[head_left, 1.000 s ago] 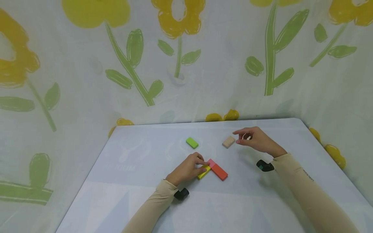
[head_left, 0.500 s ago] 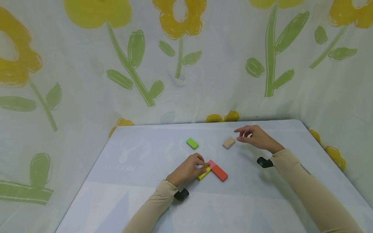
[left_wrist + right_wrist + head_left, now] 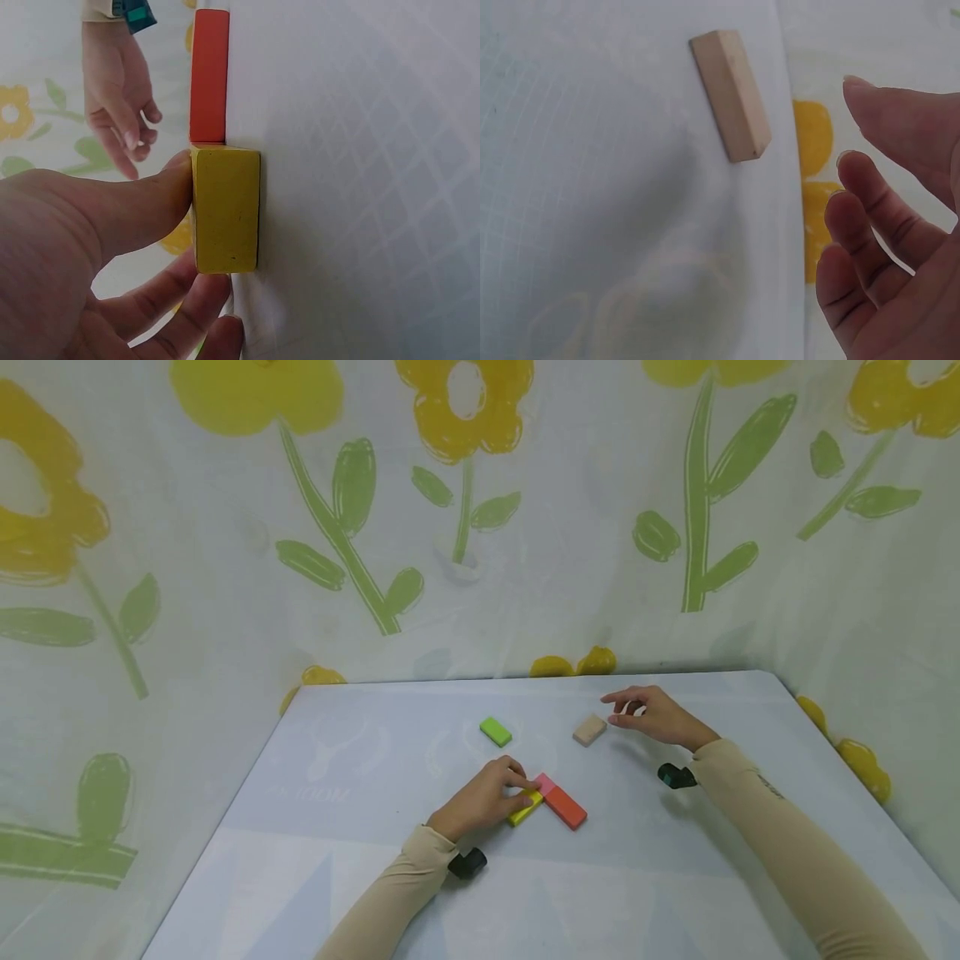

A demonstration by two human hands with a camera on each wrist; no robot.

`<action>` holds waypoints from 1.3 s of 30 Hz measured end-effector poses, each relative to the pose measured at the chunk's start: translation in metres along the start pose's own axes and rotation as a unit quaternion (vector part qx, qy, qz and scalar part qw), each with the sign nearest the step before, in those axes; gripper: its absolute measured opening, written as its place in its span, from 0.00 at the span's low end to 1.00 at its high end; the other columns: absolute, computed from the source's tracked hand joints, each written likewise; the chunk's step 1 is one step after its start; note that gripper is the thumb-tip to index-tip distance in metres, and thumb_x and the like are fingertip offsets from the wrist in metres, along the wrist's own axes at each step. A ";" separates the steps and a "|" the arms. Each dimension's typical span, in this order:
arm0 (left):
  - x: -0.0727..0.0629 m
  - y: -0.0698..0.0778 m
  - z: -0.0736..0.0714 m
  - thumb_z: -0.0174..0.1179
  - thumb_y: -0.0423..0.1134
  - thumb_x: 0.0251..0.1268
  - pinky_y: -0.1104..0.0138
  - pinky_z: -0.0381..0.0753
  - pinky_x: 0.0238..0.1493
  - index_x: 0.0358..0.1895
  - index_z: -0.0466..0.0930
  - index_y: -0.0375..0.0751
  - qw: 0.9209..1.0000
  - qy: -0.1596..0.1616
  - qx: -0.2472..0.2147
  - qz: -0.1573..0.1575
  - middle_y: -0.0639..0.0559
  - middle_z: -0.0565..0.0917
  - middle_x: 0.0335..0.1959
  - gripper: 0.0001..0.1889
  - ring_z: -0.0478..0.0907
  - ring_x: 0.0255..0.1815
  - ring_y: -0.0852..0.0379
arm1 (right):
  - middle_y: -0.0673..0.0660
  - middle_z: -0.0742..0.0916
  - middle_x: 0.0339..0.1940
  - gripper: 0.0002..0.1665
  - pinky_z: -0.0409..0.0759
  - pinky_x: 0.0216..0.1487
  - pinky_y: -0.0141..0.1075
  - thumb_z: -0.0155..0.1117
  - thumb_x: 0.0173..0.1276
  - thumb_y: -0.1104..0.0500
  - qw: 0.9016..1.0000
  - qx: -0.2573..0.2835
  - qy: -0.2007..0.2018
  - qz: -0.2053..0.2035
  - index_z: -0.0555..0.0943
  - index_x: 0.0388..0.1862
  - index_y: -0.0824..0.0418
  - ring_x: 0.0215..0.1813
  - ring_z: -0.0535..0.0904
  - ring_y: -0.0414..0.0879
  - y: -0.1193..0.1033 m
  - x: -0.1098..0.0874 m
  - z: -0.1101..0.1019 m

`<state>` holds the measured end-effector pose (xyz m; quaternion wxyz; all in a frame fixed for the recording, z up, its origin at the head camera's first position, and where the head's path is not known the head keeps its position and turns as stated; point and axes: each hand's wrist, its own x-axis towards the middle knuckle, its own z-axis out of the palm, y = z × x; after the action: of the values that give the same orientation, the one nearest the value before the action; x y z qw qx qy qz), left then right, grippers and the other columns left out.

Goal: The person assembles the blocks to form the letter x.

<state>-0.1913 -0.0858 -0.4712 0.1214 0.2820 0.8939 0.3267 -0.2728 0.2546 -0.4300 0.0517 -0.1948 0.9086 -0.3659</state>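
In the head view, my left hand (image 3: pixel 483 797) pinches a yellow block (image 3: pixel 522 816) lying on the table. The left wrist view shows the thumb along one side of the yellow block (image 3: pixel 226 214) and fingers at its far end. A pink block (image 3: pixel 543 782), partly covered by the left fingertips, lies at the yellow block's upper end. Against the pink one sits an orange-red block (image 3: pixel 567 808), angled the other way. My right hand (image 3: pixel 651 714) hovers beside a bare wooden block (image 3: pixel 589 730), holding nothing, its fingers loosely bent and apart from the thumb.
A bright green block (image 3: pixel 496 732) lies farther back, left of the wooden one. The pale table (image 3: pixel 360 735) ends at a back edge against a flower-printed cloth (image 3: pixel 555 568). Dark wrist cameras hang below both sleeves.
The right hand and forearm have shifted slightly, with the hand still beside the wooden block. The left hand stays on the yellow block, and the blocks keep their places.
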 end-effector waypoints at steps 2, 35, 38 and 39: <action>0.001 0.000 0.000 0.66 0.38 0.71 0.61 0.77 0.62 0.59 0.87 0.47 1.000 -0.002 0.001 -0.002 0.49 0.79 0.56 0.15 0.73 0.58 0.53 | 0.61 0.86 0.45 0.25 0.78 0.43 0.31 0.70 0.71 0.61 1.000 -0.001 -0.005 0.004 0.81 0.65 0.68 0.46 0.79 0.49 0.003 0.002 0.001; 0.002 0.000 0.000 0.67 0.39 0.71 0.61 0.76 0.62 0.59 0.88 0.49 1.000 -0.003 0.008 -0.008 0.50 0.78 0.56 0.15 0.73 0.59 0.53 | 0.62 0.83 0.51 0.28 0.75 0.45 0.36 0.71 0.70 0.61 0.997 -0.011 -0.062 0.038 0.79 0.68 0.63 0.48 0.75 0.52 0.020 0.020 0.023; 0.002 0.000 0.000 0.67 0.39 0.71 0.61 0.77 0.63 0.59 0.88 0.49 1.000 -0.004 0.008 -0.011 0.51 0.78 0.57 0.15 0.72 0.59 0.53 | 0.61 0.84 0.51 0.29 0.76 0.46 0.37 0.71 0.69 0.62 0.997 -0.016 -0.068 0.042 0.79 0.69 0.61 0.49 0.75 0.51 0.019 0.022 0.023; 0.002 0.000 -0.001 0.67 0.40 0.71 0.61 0.77 0.63 0.59 0.88 0.49 1.000 -0.005 0.008 -0.012 0.51 0.78 0.57 0.15 0.72 0.59 0.53 | 0.62 0.84 0.51 0.29 0.76 0.46 0.37 0.71 0.69 0.61 0.997 -0.018 -0.070 0.041 0.79 0.69 0.62 0.49 0.75 0.51 0.018 0.022 0.023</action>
<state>-0.1931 -0.0851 -0.4708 0.1281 0.2736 0.8991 0.3169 -0.2938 0.2431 -0.4582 0.1264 -0.1835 0.9163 -0.3328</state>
